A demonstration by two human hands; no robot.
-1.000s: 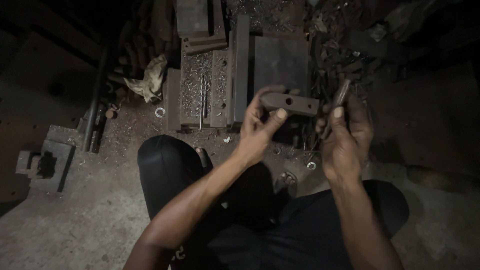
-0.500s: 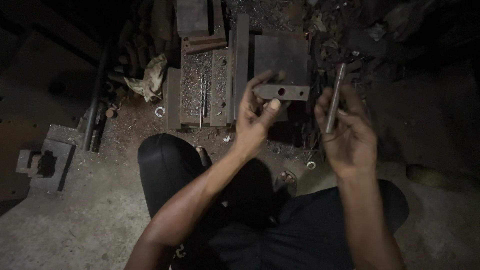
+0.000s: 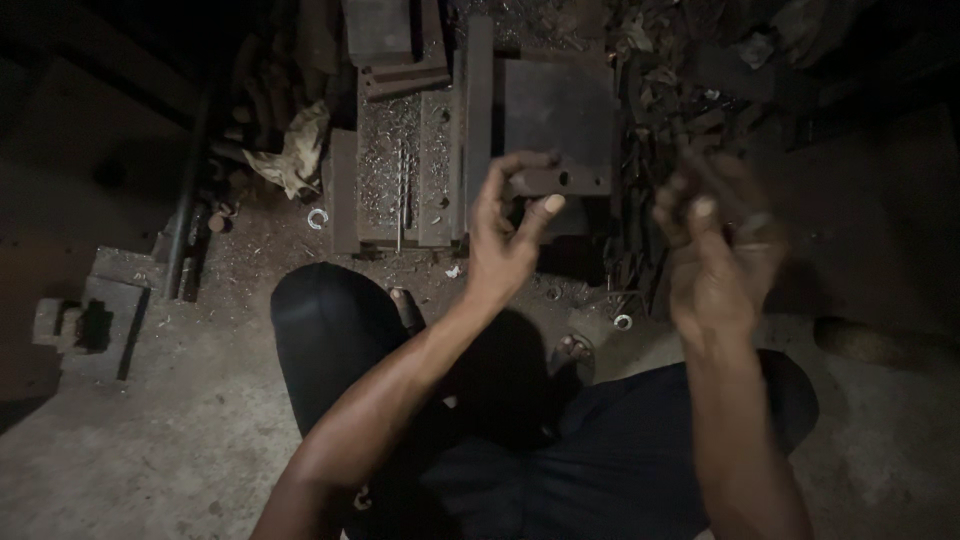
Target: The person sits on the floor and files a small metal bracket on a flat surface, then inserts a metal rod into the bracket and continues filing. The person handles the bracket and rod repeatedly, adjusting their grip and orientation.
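My left hand [image 3: 505, 230] is raised in the middle of the view and pinches a flat dark metal bar with holes [image 3: 562, 181] between thumb and fingers, holding it level. My right hand [image 3: 715, 250] is raised to the right of it, blurred by motion. It is closed around a thin dark metal rod [image 3: 722, 185], which is hard to make out. The two hands are apart, with a gap between bar and rod. My knees in dark trousers [image 3: 330, 330] are below.
On the dirt floor ahead lie several metal blocks and plates [image 3: 560, 105], a drill bit [image 3: 402, 195] on a gritty plate, a crumpled rag [image 3: 295, 150], small metal rings [image 3: 318, 218] and a heap of scrap [image 3: 680, 90]. A notched metal block [image 3: 90, 320] sits at the left.
My right hand turned and shifted right, away from the bar, and the rod went from upright and clear to blurred. My left hand kept the bar raised, slightly higher than before.
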